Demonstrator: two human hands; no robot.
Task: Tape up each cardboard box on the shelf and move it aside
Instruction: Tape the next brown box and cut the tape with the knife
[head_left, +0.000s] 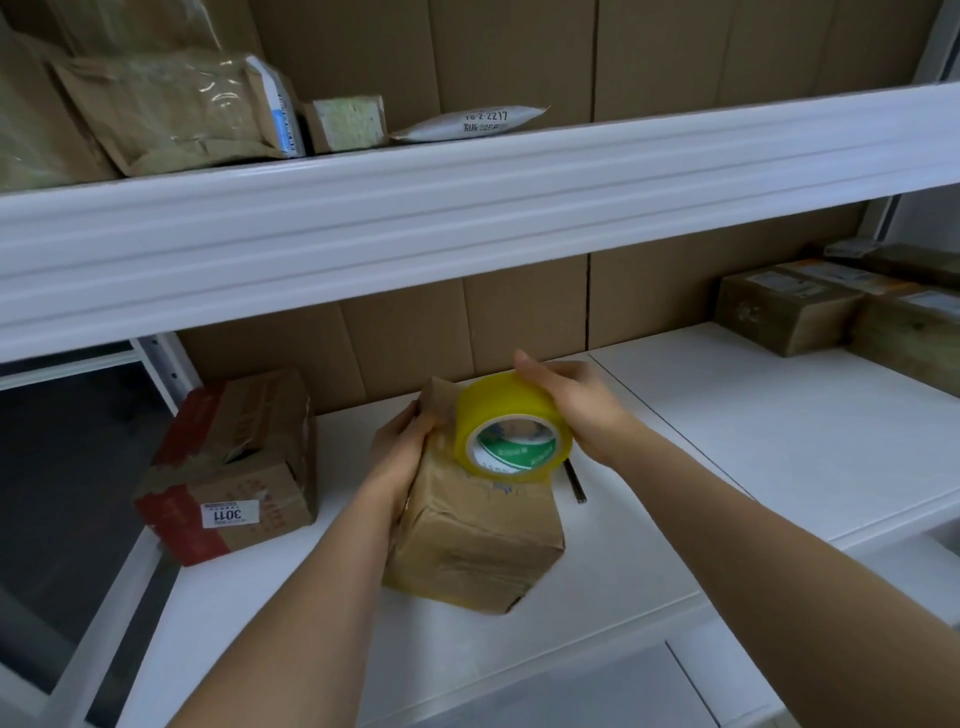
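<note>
A small brown cardboard box (472, 540) stands on the white shelf (727, 415) in the middle of the head view. My left hand (400, 447) grips its upper left edge, fingers curled over the top. My right hand (576, 405) holds a yellow tape roll (511, 426) from above and to the right, with the roll resting on the box's top. A second cardboard box with red tape and a white "3011" label (234, 467) sits at the shelf's left end.
A thin dark rod (575, 486) lies on the shelf right of the box. Several taped brown boxes (810, 306) stand at the far right. The upper shelf (467, 208) carries padded parcels and a white mailer. Cardboard sheets line the back.
</note>
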